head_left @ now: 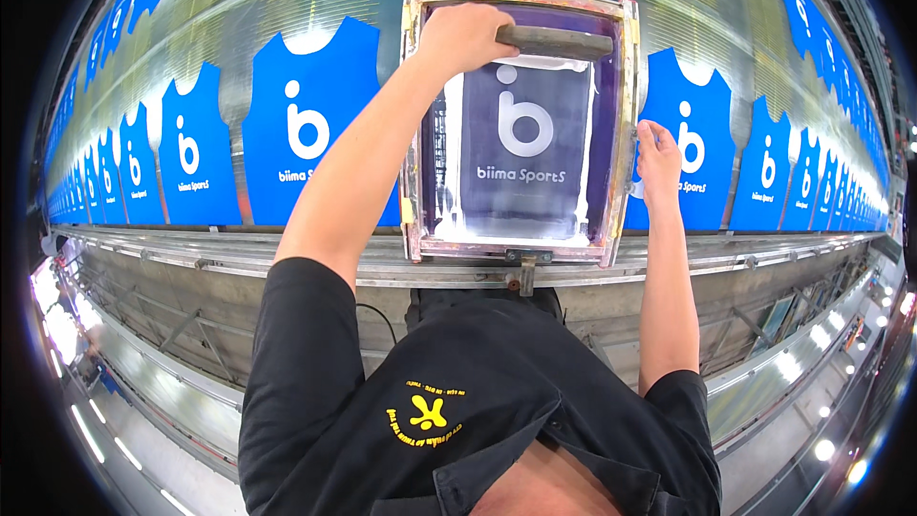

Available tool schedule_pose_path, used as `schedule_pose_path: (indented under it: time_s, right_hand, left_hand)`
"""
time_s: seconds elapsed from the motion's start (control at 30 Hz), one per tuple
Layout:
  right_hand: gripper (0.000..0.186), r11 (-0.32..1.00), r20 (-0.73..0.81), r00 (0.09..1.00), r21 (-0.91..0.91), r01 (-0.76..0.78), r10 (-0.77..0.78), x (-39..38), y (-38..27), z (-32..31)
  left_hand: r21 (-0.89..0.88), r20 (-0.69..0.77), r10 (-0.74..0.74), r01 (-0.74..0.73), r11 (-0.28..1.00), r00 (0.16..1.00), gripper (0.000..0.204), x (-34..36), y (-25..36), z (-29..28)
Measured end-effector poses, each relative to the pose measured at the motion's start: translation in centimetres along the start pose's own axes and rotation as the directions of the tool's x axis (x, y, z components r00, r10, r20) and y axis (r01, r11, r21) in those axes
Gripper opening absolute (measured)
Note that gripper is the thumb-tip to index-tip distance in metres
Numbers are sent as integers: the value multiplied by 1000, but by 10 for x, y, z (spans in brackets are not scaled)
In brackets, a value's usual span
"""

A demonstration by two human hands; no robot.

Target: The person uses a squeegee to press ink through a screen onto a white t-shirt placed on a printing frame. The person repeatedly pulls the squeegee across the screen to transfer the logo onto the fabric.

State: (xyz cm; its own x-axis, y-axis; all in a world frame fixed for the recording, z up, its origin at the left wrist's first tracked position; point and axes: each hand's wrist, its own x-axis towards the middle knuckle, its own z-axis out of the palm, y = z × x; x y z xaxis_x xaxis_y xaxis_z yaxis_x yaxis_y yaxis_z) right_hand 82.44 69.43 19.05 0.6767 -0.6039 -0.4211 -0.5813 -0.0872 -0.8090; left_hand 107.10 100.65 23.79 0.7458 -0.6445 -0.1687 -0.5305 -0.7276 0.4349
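A screen-printing frame (626, 134) lies flat on the long printing table in front of me. White ink rims the stencil area of its mesh (487, 134), where a round-shaped logo shows through. Across the far end of the mesh rests a squeegee (564, 41) with a dark grey handle. My left hand (468, 36) grips the squeegee's left end, fingers wrapped over it. At the frame's right side, my right hand (659, 161) has its fingers closed at the outer edge; whatever they hold there is hard to see.
Blue shirt panels with white prints, such as one to the left (310, 119) and one to the right (693, 134), lie in rows along the table. A metal rail (239, 244) runs along the near edge, with a small clamp bracket (526, 272) below the frame.
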Motion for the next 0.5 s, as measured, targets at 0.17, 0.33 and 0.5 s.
schedule_pose_path:
  time_s: [0.17, 0.33, 0.5]
  right_hand:
    - [39, 999, -7, 1000, 38, 29, -29, -15, -25, -2]
    - [38, 995, -42, 995, 42, 96, -94, -4, -15, -6]
    - [39, 967, -157, 959, 53, 249, -238, -23, -23, 13]
  left_hand:
    - [-26, -271, 114, -126, 992, 956, 30, -75, 7, 53]
    - [-9, -360, 218, -237, 971, 907, 46, -199, 55, 105]
    - [-33, -352, 157, -180, 983, 923, 71, -315, 93, 134]
